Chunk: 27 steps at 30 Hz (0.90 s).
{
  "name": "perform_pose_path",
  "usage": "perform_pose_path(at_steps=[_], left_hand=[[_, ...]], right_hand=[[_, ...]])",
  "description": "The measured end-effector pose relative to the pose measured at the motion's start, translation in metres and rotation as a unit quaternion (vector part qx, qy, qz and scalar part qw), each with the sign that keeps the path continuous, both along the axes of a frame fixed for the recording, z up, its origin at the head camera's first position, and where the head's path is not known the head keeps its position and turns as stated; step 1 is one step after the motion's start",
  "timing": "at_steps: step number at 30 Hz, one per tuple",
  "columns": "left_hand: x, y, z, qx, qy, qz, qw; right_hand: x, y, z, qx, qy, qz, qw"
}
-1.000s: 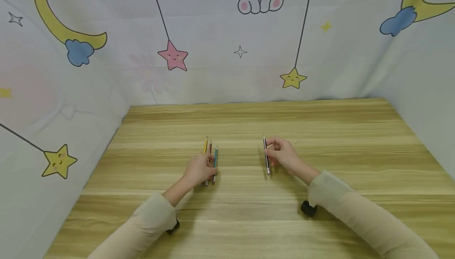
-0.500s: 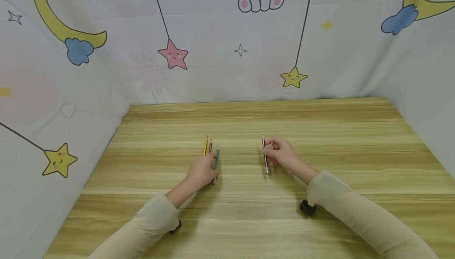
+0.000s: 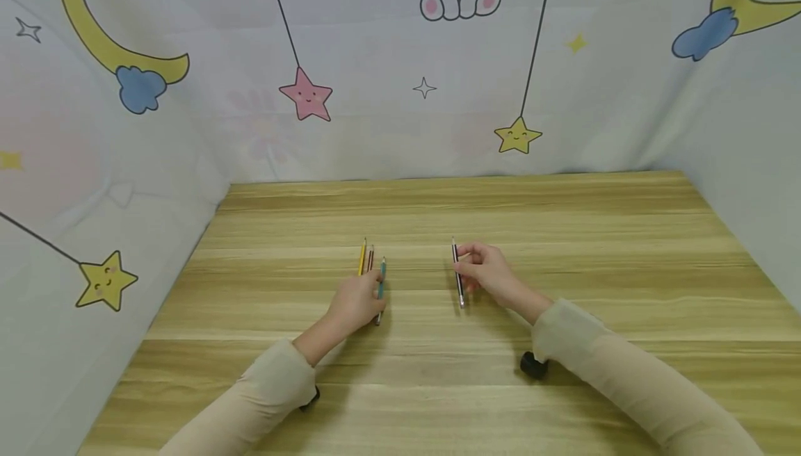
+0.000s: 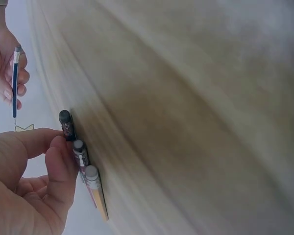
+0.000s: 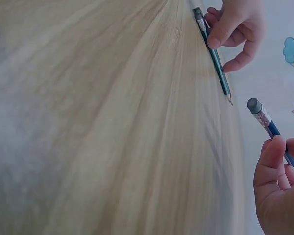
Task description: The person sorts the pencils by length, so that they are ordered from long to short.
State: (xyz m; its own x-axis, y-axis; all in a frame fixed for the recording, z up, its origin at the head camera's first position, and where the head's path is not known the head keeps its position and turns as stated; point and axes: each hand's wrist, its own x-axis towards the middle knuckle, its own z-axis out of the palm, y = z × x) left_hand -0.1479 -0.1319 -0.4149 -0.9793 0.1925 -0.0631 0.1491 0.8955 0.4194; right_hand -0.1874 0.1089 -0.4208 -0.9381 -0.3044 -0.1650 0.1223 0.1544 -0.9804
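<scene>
My right hand [image 3: 493, 274] pinches a dark striped pencil [image 3: 459, 282] between thumb and fingers, point away from me, above the tabletop. Its grey eraser end [image 5: 255, 105] shows in the right wrist view. To the left, my left hand [image 3: 354, 301] holds a teal pencil [image 3: 383, 266] with thumb and index fingertips at its side. Beside that hand lie a yellow pencil [image 3: 361, 258] and a dark red pencil [image 3: 370, 258], their lower halves hidden under it in the head view. In the left wrist view, three eraser ends sit side by side, the yellow pencil [image 4: 99, 198] nearest.
The wood-grain table [image 3: 425, 365] reaches back to a white cloth [image 3: 375, 39] printed with stars and moons. More cloth hangs along both sides. A black wrist strap piece [image 3: 534, 365] shows below the right sleeve, and another [image 3: 309, 399] below the left.
My right hand has moved left with the dark striped pencil, nearer the other pencils. My left hand has shifted slightly right and now covers the lower ends of the yellow and dark red pencils.
</scene>
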Motion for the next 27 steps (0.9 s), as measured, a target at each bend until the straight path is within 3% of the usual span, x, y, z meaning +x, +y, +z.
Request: perform_pose_path(at_steps=[15,27], left_hand=[[0.000,-0.005,-0.001,0.002,-0.006,0.000,1.0000],[-0.002,-0.007,0.001,-0.005,-0.002,-0.008,0.9999]], right_hand=[[0.000,-0.031,0.006,-0.010,-0.002,0.029,0.9995],[-0.001,-0.067,0.001,0.012,-0.007,0.025,0.9996]])
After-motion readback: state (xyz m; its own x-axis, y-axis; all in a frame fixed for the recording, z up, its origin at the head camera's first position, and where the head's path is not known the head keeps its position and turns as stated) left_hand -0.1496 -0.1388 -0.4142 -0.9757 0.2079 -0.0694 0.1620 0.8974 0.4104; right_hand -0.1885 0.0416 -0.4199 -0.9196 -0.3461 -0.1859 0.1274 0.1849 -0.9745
